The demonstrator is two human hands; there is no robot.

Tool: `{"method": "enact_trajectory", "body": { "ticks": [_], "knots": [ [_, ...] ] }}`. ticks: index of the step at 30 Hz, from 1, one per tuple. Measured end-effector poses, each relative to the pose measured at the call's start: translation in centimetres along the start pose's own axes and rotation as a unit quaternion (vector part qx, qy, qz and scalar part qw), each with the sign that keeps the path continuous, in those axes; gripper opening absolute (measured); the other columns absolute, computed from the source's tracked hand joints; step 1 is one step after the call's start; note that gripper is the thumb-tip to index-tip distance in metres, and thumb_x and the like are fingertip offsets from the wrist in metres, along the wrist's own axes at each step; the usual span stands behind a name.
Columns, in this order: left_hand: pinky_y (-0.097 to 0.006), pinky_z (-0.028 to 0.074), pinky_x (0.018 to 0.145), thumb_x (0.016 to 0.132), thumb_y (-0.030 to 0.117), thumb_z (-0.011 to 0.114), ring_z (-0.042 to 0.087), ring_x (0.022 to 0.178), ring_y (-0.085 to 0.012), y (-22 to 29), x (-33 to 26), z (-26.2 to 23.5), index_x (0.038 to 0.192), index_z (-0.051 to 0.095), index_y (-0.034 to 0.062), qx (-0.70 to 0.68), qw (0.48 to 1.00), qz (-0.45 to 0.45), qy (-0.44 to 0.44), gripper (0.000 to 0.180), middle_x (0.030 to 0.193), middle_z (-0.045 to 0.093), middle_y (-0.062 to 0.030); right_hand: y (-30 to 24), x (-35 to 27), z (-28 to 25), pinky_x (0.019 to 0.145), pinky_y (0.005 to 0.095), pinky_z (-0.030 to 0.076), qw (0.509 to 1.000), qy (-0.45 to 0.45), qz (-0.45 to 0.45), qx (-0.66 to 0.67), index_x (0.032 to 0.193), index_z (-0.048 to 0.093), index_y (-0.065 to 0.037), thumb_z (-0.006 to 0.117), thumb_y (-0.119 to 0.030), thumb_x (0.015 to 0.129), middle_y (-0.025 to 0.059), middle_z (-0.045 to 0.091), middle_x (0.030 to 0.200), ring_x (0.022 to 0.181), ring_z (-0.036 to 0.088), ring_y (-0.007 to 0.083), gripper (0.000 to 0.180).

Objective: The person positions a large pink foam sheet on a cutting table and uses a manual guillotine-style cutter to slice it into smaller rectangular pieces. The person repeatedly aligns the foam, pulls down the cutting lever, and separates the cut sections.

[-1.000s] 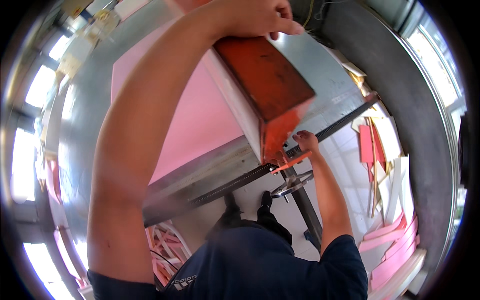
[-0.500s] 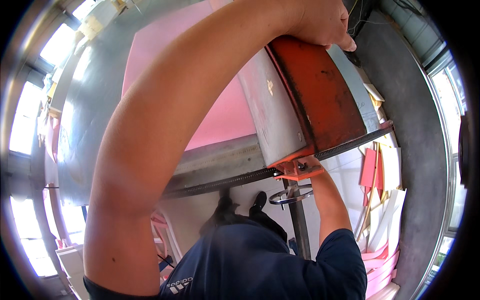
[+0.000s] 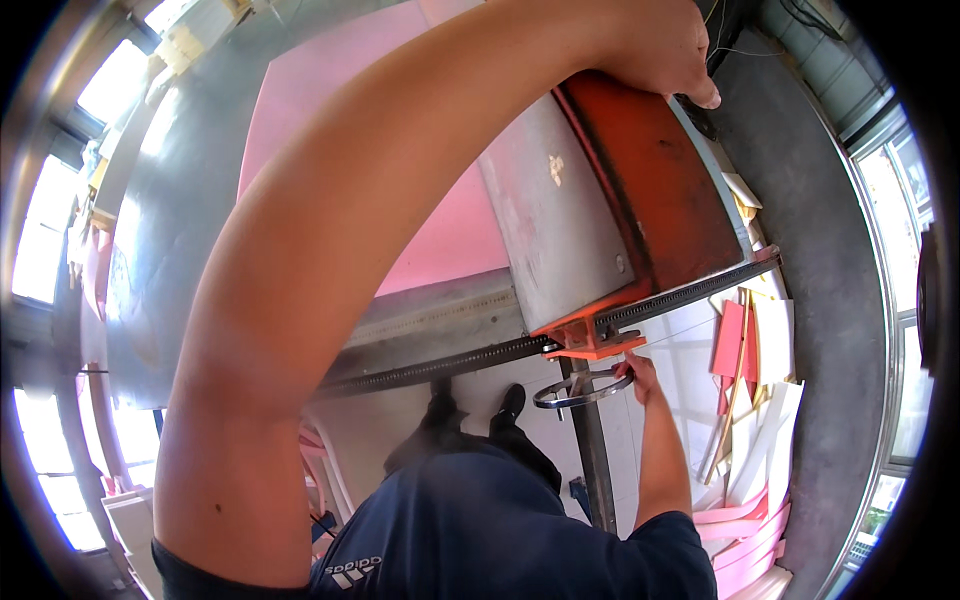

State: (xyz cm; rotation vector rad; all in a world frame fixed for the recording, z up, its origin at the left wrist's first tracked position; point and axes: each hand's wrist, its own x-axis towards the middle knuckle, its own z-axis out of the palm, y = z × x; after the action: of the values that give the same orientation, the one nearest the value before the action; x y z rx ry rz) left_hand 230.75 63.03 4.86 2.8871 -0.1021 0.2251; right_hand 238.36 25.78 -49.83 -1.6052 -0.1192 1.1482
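A long orange and grey metal housing lies across the near edge of a metal table. My left arm reaches over a pink sheet to the housing's far end. There my left hand is bent over with its fingers curled down, one fingertip showing past the right side; what they grip is hidden. Below the near edge, my right hand is closed on the right side of the rim of a chrome handwheel. An orange bracket joins the housing just above the wheel.
A toothed dark rail runs along the table's near edge, passing the housing. Pink and white offcuts are piled on the floor at the right. A dark post stands below the wheel. My feet are under the edge.
My right hand has come down from beneath the orange bracket onto the handwheel's rim. The housing's upper part sits further right, covering more of the grey strip beside it. My left hand stays at its far end.
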Motion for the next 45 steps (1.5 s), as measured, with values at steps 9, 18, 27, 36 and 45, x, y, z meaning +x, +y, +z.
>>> {"method": "enact_trajectory", "body": {
  "ticks": [9, 18, 27, 36, 45],
  "knots": [
    [-0.042, 0.048, 0.087, 0.084, 0.038, 0.062, 0.065, 0.094, -0.037, -1.9, -1.1, 0.2, 0.088, 0.071, -0.0027, 0.059, 0.996, 0.065, 0.022, 0.042, 0.096, 0.068, -0.0236, 1.2, -1.9, 5.4, 0.056, 0.0407, 0.04, 0.971, 0.219, -0.088, 0.037, 0.048, 0.046, -0.007, 0.063, -0.032, 0.089, 0.0088, 0.046, 0.047, 0.054, 0.05, 0.0223, 0.051],
    [-0.043, 0.048, 0.082, 0.085, 0.039, 0.06, 0.065, 0.089, -0.0372, -1.4, -10.5, -3.6, 0.089, 0.069, -0.0057, -0.075, 0.996, -0.037, -0.022, 0.046, 0.091, 0.068, -0.0237, -1.6, -15.2, 25.4, 0.064, 0.0484, 0.04, 0.738, 0.11, -0.473, -0.468, 0.057, 0.055, -0.011, 0.069, -0.018, 0.071, 0.0103, 0.06, 0.068, 0.067, 0.055, 0.0319, 0.022],
    [-0.045, 0.048, 0.088, 0.087, 0.037, 0.056, 0.064, 0.094, -0.0404, -1.5, -11.0, -3.0, 0.092, 0.069, -0.0061, 0.065, 0.998, 0.027, 0.007, 0.045, 0.096, 0.067, -0.0248, -2.8, -11.7, 17.6, 0.053, 0.0454, 0.042, 0.746, 0.085, -0.461, -0.474, 0.053, 0.047, -0.007, 0.06, -0.011, 0.072, 0.0129, 0.052, 0.055, 0.051, 0.052, 0.035, 0.023],
    [-0.044, 0.047, 0.089, 0.088, 0.037, 0.056, 0.063, 0.096, -0.0404, -2.1, -10.9, -3.5, 0.094, 0.069, -0.006, 0.049, 0.998, 0.003, -0.028, 0.045, 0.101, 0.066, -0.0265, -2.0, -8.7, 17.3, 0.05, 0.0458, 0.041, 0.764, 0.075, -0.44, -0.465, 0.051, 0.045, -0.006, 0.058, -0.01, 0.072, 0.0154, 0.05, 0.052, 0.05, 0.051, 0.0365, 0.026],
    [-0.036, 0.051, 0.072, 0.083, 0.043, 0.066, 0.067, 0.077, -0.022, -2.3, -9.5, -2.9, 0.094, 0.068, 0.0058, 0.007, 0.997, -0.079, -0.003, 0.038, 0.081, 0.071, -0.006, -7.8, -10.3, 17.9, 0.06, 0.0405, 0.049, 0.956, 0.077, -0.114, -0.258, 0.067, 0.059, -0.004, 0.065, -0.023, 0.082, 0.009, 0.057, 0.063, 0.061, 0.06, 0.0236, 0.026]
  ]
}}
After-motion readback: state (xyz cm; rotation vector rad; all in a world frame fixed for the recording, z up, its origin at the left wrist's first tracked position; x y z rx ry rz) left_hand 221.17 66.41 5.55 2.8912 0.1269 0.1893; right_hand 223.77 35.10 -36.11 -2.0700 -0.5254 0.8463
